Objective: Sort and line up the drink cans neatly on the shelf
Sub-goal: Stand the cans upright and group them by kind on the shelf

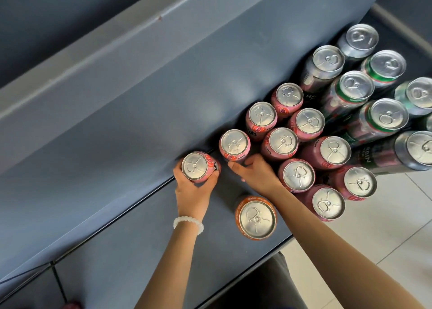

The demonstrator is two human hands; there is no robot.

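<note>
I've got one view only, the head camera, wide-angle, looking steeply down and forward onto the grey shelf (121, 250) from close above. Can tops (257, 217) face the lens, both forearms reach in from the bottom edge, floor tiles (385, 226) at right.

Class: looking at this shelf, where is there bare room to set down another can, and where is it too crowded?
Bare grey shelf lies left of the orange can and of the left hand, along the grey back panel. Right of the right hand, the pink cans and tall dark cans stand packed.
</note>
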